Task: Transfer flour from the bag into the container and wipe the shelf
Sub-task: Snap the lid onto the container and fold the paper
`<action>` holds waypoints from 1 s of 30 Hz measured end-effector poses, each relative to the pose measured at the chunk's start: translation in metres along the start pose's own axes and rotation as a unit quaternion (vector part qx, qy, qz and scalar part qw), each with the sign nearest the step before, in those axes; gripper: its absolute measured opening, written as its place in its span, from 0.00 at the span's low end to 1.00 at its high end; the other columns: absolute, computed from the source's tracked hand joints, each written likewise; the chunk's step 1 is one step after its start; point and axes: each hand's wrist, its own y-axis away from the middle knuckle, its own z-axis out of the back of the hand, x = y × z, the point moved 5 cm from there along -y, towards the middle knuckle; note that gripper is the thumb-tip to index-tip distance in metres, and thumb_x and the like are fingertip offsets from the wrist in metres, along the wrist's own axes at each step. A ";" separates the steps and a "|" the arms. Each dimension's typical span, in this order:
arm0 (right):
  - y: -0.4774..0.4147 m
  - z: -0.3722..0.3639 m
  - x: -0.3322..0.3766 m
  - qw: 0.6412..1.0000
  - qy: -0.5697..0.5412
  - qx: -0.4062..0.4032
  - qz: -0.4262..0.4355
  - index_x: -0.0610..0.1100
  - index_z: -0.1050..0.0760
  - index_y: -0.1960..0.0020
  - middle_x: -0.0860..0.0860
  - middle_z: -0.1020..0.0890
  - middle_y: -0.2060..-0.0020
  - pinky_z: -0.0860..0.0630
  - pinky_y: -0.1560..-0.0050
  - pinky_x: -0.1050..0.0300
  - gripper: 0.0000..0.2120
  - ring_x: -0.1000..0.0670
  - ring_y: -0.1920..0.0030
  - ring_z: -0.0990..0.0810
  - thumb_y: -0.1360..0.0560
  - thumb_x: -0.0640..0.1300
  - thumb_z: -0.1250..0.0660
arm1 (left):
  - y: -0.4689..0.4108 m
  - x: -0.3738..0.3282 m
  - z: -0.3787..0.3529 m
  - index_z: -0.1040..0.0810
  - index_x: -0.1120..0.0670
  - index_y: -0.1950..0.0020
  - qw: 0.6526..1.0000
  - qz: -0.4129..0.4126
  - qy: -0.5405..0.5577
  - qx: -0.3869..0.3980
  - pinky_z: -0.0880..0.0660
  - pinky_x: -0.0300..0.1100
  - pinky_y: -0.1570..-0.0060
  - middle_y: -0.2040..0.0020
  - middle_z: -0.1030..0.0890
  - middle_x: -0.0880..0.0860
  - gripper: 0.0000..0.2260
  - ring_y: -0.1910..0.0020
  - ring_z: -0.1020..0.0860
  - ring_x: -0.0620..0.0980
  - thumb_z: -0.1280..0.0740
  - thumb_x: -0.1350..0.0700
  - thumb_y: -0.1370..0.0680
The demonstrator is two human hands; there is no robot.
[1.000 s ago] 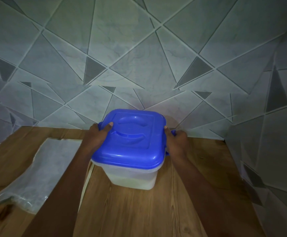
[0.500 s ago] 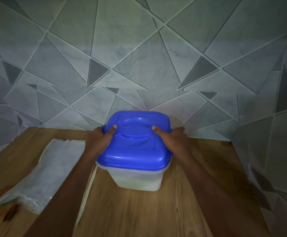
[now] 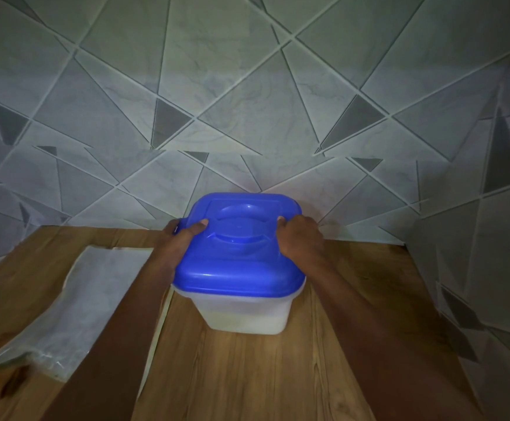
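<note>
Blue lid (image 3: 238,253) sits closed on a clear plastic container (image 3: 273,309), which stands on the wooden shelf (image 3: 262,375) close to the tiled wall (image 3: 247,101). White flour (image 3: 244,325) shows in its bottom. The left hand (image 3: 183,238) and right hand (image 3: 300,238) grip the lid's opposite sides, fingers (image 3: 281,221) clamped on its edges. A flattened bag (image 3: 80,299) lies on the shelf, left of the container, partly hidden by the left forearm.

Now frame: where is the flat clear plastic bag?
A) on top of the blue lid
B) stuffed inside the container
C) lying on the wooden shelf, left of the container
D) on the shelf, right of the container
C: the flat clear plastic bag lies spread on the wooden shelf, to the left of the blue-lidded translucent plastic container.
</note>
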 end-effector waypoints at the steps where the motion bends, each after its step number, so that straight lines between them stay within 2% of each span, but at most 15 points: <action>1: 0.002 0.000 0.000 1.000 -0.004 -0.013 -0.003 0.32 0.23 0.40 0.35 0.20 0.41 0.27 0.40 0.48 0.24 0.36 0.39 0.23 0.15 0.50 0.48 | -0.001 0.005 -0.001 0.26 0.53 0.28 0.997 0.028 0.054 0.048 0.19 0.47 0.56 0.40 0.18 0.55 0.30 0.47 0.16 0.57 0.25 0.43 0.27; 4: 0.003 -0.004 -0.001 1.000 -0.013 -0.022 -0.009 0.34 0.23 0.43 0.35 0.20 0.44 0.26 0.46 0.48 0.23 0.36 0.43 0.22 0.16 0.51 0.48 | 0.004 0.013 -0.006 0.17 0.55 0.38 0.972 0.079 0.147 0.166 0.17 0.49 0.53 0.45 0.14 0.59 0.20 0.51 0.15 0.58 0.26 0.45 0.26; 6: 0.003 -0.007 -0.004 0.999 -0.021 -0.017 -0.024 0.35 0.24 0.44 0.36 0.20 0.46 0.26 0.50 0.49 0.23 0.37 0.45 0.21 0.16 0.52 0.48 | -0.001 0.017 -0.006 0.17 0.55 0.40 0.968 0.085 0.156 0.179 0.18 0.51 0.50 0.45 0.14 0.59 0.19 0.50 0.15 0.59 0.26 0.45 0.26; 8: 0.003 -0.006 -0.005 0.998 -0.031 -0.037 -0.030 0.33 0.24 0.42 0.35 0.20 0.44 0.26 0.45 0.48 0.24 0.36 0.43 0.22 0.16 0.53 0.46 | -0.007 0.021 -0.005 0.16 0.54 0.40 0.970 0.087 0.144 0.173 0.19 0.53 0.44 0.45 0.14 0.59 0.22 0.47 0.16 0.60 0.24 0.44 0.28; 10: 0.004 -0.008 -0.007 0.996 -0.054 -0.051 -0.048 0.32 0.25 0.38 0.34 0.21 0.41 0.26 0.41 0.49 0.27 0.36 0.40 0.22 0.16 0.55 0.45 | -0.012 0.024 -0.002 0.16 0.53 0.40 0.975 0.092 0.125 0.158 0.21 0.56 0.40 0.45 0.14 0.59 0.28 0.45 0.16 0.61 0.21 0.41 0.34; 13: 0.002 -0.014 -0.012 0.991 -0.096 -0.046 -0.080 0.32 0.28 0.35 0.36 0.22 0.38 0.25 0.41 0.48 0.30 0.37 0.39 0.22 0.18 0.60 0.45 | -0.024 0.029 0.003 0.15 0.52 0.42 0.983 0.089 0.102 0.126 0.20 0.56 0.42 0.47 0.13 0.57 0.30 0.48 0.15 0.59 0.19 0.37 0.39; 15: 0.002 -0.015 -0.015 0.987 -0.120 -0.043 -0.095 0.33 0.29 0.34 0.36 0.22 0.38 0.26 0.41 0.48 0.31 0.37 0.38 0.22 0.18 0.61 0.44 | -0.032 0.031 0.009 0.15 0.51 0.47 0.993 0.075 0.053 0.069 0.17 0.51 0.50 0.50 0.13 0.54 0.32 0.53 0.14 0.55 0.19 0.33 0.42; 17: 0.004 -0.015 -0.018 0.983 -0.138 -0.043 -0.109 0.34 0.30 0.33 0.36 0.23 0.36 0.27 0.39 0.48 0.33 0.36 0.36 0.23 0.20 0.63 0.42 | -0.030 0.023 0.020 0.16 0.54 0.54 0.999 0.001 -0.008 -0.043 0.19 0.43 0.62 0.58 0.14 0.52 0.29 0.59 0.14 0.51 0.20 0.33 0.42; 19: 0.006 -0.015 -0.023 0.979 -0.159 -0.041 -0.123 0.36 0.32 0.30 0.37 0.25 0.33 0.28 0.36 0.46 0.35 0.36 0.34 0.25 0.21 0.64 0.40 | -0.024 0.015 0.022 0.17 0.56 0.57 0.992 -0.072 -0.050 -0.092 0.24 0.41 0.66 0.60 0.15 0.52 0.26 0.60 0.15 0.52 0.21 0.35 0.38; 22: 0.008 -0.014 -0.026 0.969 -0.205 -0.039 -0.135 0.36 0.34 0.28 0.38 0.26 0.31 0.30 0.34 0.48 0.36 0.37 0.32 0.27 0.22 0.64 0.37 | -0.019 0.008 0.020 0.19 0.59 0.53 0.984 -0.106 -0.096 -0.102 0.25 0.43 0.64 0.57 0.16 0.54 0.31 0.58 0.16 0.55 0.24 0.32 0.37; 25: 0.008 -0.015 -0.025 0.961 -0.238 -0.041 -0.136 0.37 0.34 0.28 0.38 0.25 0.32 0.29 0.36 0.49 0.35 0.37 0.33 0.26 0.23 0.62 0.35 | -0.025 0.008 0.022 0.20 0.60 0.54 0.982 -0.100 -0.120 -0.107 0.26 0.44 0.64 0.58 0.16 0.56 0.32 0.57 0.17 0.56 0.24 0.32 0.37; 27: 0.006 -0.014 -0.025 0.961 -0.241 -0.045 -0.130 0.36 0.32 0.31 0.38 0.24 0.34 0.28 0.39 0.50 0.33 0.37 0.35 0.24 0.23 0.61 0.34 | -0.024 0.006 0.021 0.20 0.60 0.57 0.981 -0.106 -0.122 -0.111 0.26 0.44 0.65 0.60 0.17 0.56 0.31 0.58 0.17 0.56 0.24 0.31 0.37; 30: 0.004 -0.015 -0.027 0.960 -0.247 -0.045 -0.122 0.36 0.30 0.34 0.38 0.22 0.38 0.29 0.48 0.53 0.30 0.38 0.38 0.23 0.22 0.60 0.34 | -0.020 0.003 0.019 0.26 0.56 0.64 0.977 -0.117 -0.131 -0.120 0.30 0.42 0.67 0.66 0.22 0.53 0.25 0.58 0.17 0.58 0.23 0.36 0.34</action>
